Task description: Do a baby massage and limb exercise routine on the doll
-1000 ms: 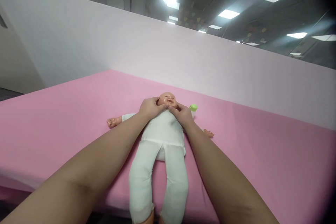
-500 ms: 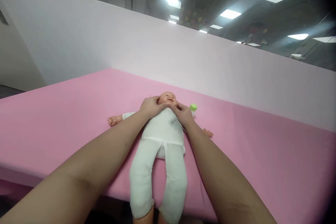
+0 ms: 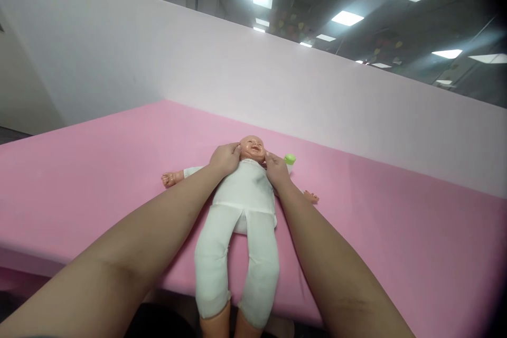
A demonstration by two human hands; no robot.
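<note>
A baby doll in a white cloth suit lies on its back, its legs pointing toward me and its arms spread. Its bare plastic head rests between my two hands. On the left side of the head, my left hand is closed with its thumb by the doll's cheek. Against the other cheek, my right hand is curled with thumb and forefinger close together. Most of my fingers are hidden beside or behind the doll's head and neck.
The doll lies on a pink padded table. Just beyond my right hand stands a small bottle with a green cap. A low white wall borders the table's far side.
Both thumbs have moved outward from under the doll's chin to the sides of its face. The chin and neckline are now uncovered.
</note>
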